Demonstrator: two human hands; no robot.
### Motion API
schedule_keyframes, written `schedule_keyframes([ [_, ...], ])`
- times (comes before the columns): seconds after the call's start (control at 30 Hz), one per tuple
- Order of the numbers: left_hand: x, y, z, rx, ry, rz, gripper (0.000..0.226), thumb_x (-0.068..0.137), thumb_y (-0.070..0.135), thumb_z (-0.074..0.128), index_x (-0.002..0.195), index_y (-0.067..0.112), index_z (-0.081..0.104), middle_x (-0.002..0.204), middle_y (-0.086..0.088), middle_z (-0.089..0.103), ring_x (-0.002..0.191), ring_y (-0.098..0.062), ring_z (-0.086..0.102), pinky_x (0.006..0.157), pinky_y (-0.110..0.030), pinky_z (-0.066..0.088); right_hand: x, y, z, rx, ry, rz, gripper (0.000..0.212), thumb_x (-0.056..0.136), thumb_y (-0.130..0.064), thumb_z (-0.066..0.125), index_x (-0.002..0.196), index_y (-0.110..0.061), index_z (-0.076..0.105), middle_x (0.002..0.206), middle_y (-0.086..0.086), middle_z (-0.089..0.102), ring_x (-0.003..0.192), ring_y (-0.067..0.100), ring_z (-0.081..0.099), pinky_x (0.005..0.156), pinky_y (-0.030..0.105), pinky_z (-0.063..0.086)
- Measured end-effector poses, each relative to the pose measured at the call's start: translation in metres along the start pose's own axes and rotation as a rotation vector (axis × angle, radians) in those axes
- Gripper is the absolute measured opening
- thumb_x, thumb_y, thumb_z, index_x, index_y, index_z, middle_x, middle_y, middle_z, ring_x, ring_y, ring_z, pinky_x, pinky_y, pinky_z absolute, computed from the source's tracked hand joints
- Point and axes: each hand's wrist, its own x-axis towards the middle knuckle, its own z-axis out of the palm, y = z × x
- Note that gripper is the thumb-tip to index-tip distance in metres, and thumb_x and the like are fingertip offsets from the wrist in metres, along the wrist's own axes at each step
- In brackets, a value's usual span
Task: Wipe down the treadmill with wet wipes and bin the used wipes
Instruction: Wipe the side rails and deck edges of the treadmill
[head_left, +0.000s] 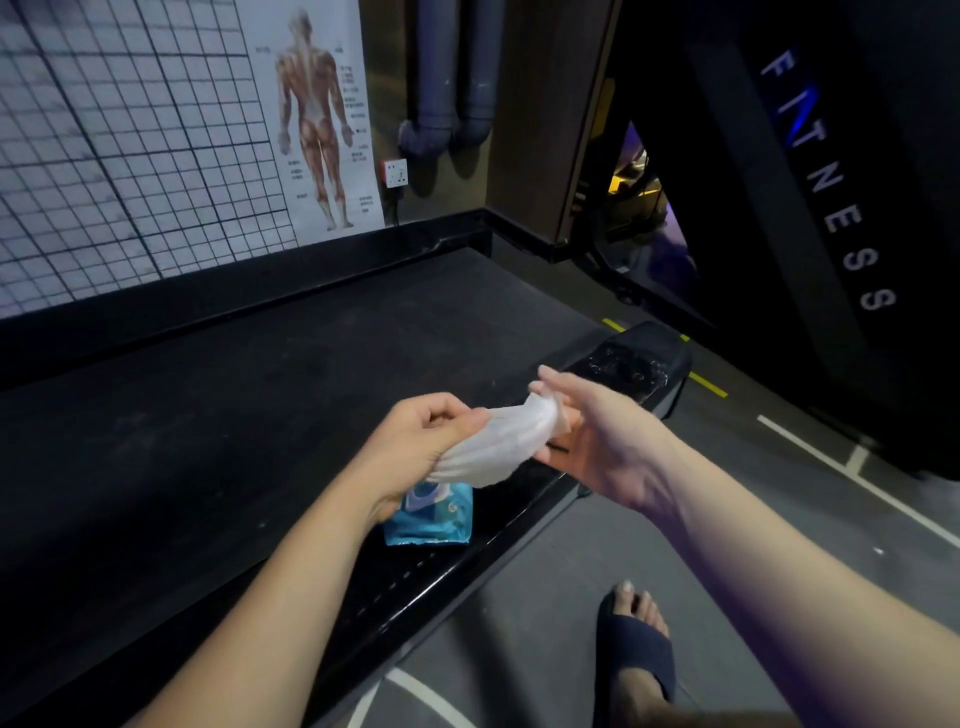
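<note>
A white wet wipe (506, 444) is stretched between both hands above the treadmill's side rail (457, 566). My left hand (421, 439) grips its lower left end in curled fingers. My right hand (587, 431) pinches the upper right end between thumb and fingers. Just below my left hand, a blue wet wipe pack (431, 517) lies on the black treadmill belt (208, 441) near the rail. The treadmill's dark upright (779, 182) with the word FITNESS rises at the right.
A wall with a grid chart (130, 145) and an anatomy poster (317, 119) runs behind the treadmill. A wall socket (396, 172) and grey pipes (452, 104) sit in the corner. My foot in a dark slipper (636, 639) stands on the grey floor with painted lines.
</note>
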Motion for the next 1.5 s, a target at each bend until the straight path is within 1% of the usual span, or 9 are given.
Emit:
schedule_keyframes([
  [0.13,0.000,-0.003,0.001,-0.006,0.016,0.107,0.008,0.096,0.016,0.076,0.094,0.011,0.071,0.078,-0.009,0.060,0.071,-0.015,0.057,0.062,-0.023,0.048,0.001,0.010,-0.003,-0.203,-0.120,0.140,0.051,0.082,-0.034,0.081,0.121,-0.003,0.070,0.106,0.009,0.074,0.088,0.020,0.070,0.071,0.030,0.056],
  [0.33,0.001,-0.011,0.000,0.121,0.065,0.144,0.009,0.092,0.024,0.081,0.100,0.022,0.076,0.079,0.000,0.054,0.073,-0.012,0.051,0.069,-0.025,0.046,0.006,0.017,-0.015,-0.321,-0.030,0.178,0.024,0.093,-0.023,0.070,0.113,-0.012,0.076,0.092,-0.001,0.072,0.070,0.010,0.062,0.060,0.024,0.050],
  [0.43,0.012,-0.030,-0.004,0.384,0.266,-0.054,0.057,0.085,0.058,0.081,0.131,0.029,0.065,0.117,0.003,0.066,0.115,-0.018,0.062,0.101,-0.039,0.050,0.013,0.024,-0.028,-0.562,0.280,0.054,0.016,0.090,-0.028,0.072,0.097,-0.015,0.077,0.094,0.003,0.073,0.080,0.021,0.066,0.075,0.034,0.059],
  [0.57,0.014,-0.050,-0.002,0.920,0.306,-0.324,0.131,0.066,0.091,0.069,0.166,0.022,0.020,0.163,-0.014,0.032,0.149,-0.041,0.029,0.121,-0.051,0.030,0.018,0.016,-0.068,-0.700,0.630,-0.137,0.019,0.092,-0.022,0.059,0.085,-0.009,0.071,0.078,0.005,0.065,0.074,0.025,0.059,0.060,0.027,0.046],
  [0.77,0.018,-0.079,0.023,1.206,0.215,-0.394,0.141,0.069,0.096,0.061,0.168,0.020,-0.006,0.172,-0.024,0.001,0.158,-0.050,-0.006,0.126,-0.067,0.004,0.060,-0.020,-0.091,-1.146,0.841,-0.584,0.021,0.099,-0.020,0.047,0.086,-0.011,0.060,0.078,0.008,0.061,0.075,0.032,0.050,0.065,0.035,0.036],
  [0.9,0.028,-0.084,0.019,1.201,0.290,-0.395,0.137,0.076,0.084,0.069,0.166,0.022,-0.012,0.173,-0.022,-0.007,0.158,-0.050,-0.007,0.122,-0.073,0.011,0.102,0.017,-0.087,-1.562,0.462,-0.501,0.016,0.099,-0.027,0.047,0.095,-0.018,0.059,0.092,0.006,0.064,0.087,0.034,0.064,0.069,0.037,0.048],
  [1.03,0.039,-0.085,0.016,1.280,0.372,-0.312,0.126,0.085,0.073,0.070,0.167,0.022,-0.011,0.174,-0.022,-0.002,0.159,-0.047,-0.005,0.124,-0.067,0.015,0.126,0.072,-0.085,-1.721,-0.051,-0.158,0.056,0.102,-0.059,0.035,0.126,-0.014,0.057,0.136,0.010,0.055,0.134,0.031,0.047,0.112,0.044,0.039],
  [1.3,0.055,-0.109,0.039,1.328,0.437,0.193,0.074,0.090,0.034,0.077,0.155,0.012,0.050,0.163,-0.024,0.041,0.156,-0.042,0.030,0.124,-0.066,0.010,0.156,0.052,-0.083,-1.583,0.098,-0.458,0.026,0.101,-0.034,0.041,0.106,-0.021,0.063,0.108,0.007,0.069,0.099,0.032,0.066,0.086,0.044,0.055],
  [1.5,0.064,-0.138,0.062,1.267,0.266,0.423,0.064,0.069,-0.008,0.080,0.132,0.003,0.070,0.148,-0.020,0.060,0.141,-0.038,0.055,0.116,-0.054,0.044,0.173,0.086,-0.097,-1.736,-0.206,-0.324,0.061,0.109,-0.047,0.016,0.162,-0.020,0.005,0.169,-0.007,0.001,0.155,0.008,-0.004,0.125,0.032,-0.006],
])
